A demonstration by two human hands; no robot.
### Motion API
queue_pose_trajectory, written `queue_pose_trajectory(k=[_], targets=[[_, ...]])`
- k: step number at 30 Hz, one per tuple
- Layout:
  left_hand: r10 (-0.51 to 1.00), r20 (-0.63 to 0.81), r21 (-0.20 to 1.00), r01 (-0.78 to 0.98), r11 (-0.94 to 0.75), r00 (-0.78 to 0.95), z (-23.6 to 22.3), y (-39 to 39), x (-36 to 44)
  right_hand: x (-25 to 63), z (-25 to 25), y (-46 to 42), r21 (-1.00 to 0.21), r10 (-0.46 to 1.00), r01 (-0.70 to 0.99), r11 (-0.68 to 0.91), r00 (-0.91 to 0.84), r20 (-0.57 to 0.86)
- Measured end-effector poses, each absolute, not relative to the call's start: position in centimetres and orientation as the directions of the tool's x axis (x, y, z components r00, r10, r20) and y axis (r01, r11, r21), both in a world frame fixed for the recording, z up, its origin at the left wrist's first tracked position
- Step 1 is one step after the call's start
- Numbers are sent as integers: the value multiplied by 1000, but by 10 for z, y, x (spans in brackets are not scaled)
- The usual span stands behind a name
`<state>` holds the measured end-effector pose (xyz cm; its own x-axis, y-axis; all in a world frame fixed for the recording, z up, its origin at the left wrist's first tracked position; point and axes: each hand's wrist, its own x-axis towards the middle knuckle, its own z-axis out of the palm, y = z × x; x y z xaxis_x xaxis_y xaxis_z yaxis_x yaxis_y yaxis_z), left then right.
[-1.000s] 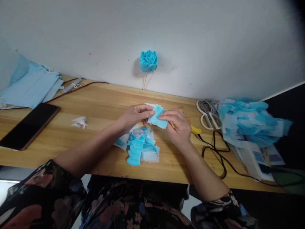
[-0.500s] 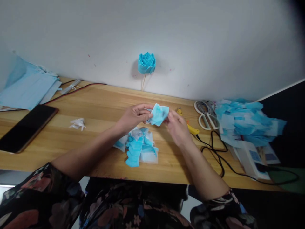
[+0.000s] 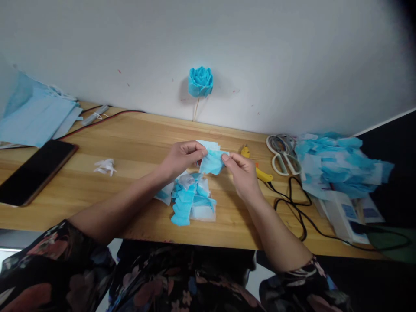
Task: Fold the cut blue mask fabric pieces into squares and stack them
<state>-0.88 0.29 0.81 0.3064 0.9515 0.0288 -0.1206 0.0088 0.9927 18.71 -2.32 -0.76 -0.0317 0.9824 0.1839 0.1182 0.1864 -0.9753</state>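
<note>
Between my hands, above the wooden table, is a small piece of light blue fabric (image 3: 212, 163) that looks like cut face-mask cloth. My left hand (image 3: 182, 159) pinches its left side, thumb on top. My right hand (image 3: 242, 172) grips its upper right corner between thumb and fingers. Another pale piece (image 3: 209, 144) sticks up behind the left fingertips; which fingers hold it I cannot tell. Just below the hands lies a loose pile of folded blue and white pieces (image 3: 183, 203). Against the wall leans a blue fabric flower (image 3: 200, 82) on a thin stick.
On the left lie a phone (image 3: 37, 173), a stack of blue face masks (image 3: 35, 117) and a white crumpled scrap (image 3: 105, 166). On the right are a yellow glue gun (image 3: 263, 175) with a black cord (image 3: 294, 208), white-handled scissors (image 3: 286, 164) and a heap of blue cloth pieces (image 3: 338, 169).
The blue piece has turned and is now stretched flat between both hands. My right thumb has come onto its front, and a pale piece now shows behind it.
</note>
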Motion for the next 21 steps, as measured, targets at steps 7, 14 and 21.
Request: queue_pose_trajectory(k=[7,14,21], targets=[[954,27,987,-158,21,298,11,-1,-7,184,-10,-21,-995,996,-57,82,-11,83],[952,18,995,-103,14,307,9,1,-8,186,-8,-21,-995,997,-85,49,-54,54],[951,59,996,-76,-38,302,8,2,-8,187,-10,-20,-997,997,-42,59,-49,61]])
